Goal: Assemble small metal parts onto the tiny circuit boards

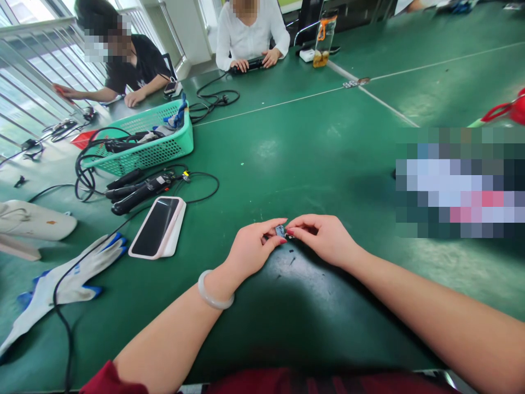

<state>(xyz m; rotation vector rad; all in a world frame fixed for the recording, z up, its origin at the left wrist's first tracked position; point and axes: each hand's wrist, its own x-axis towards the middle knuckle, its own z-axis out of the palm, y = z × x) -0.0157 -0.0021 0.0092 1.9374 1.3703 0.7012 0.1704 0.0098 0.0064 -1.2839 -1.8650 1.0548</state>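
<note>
Over the middle of the green table, my left hand grips a small grey-blue part between thumb and fingers. A pale bracelet is round that wrist. My right hand meets it from the right, its thumb and forefinger pinched on a tiny piece at the part's right side; the piece is too small to name. Just below the fingertips, a few tiny dark bits lie on the table.
A phone lies left of my hands, with a white glove and black cable beyond. Black corded tools lie before a green basket of tools. Two people sit across the table. A bottle stands far back.
</note>
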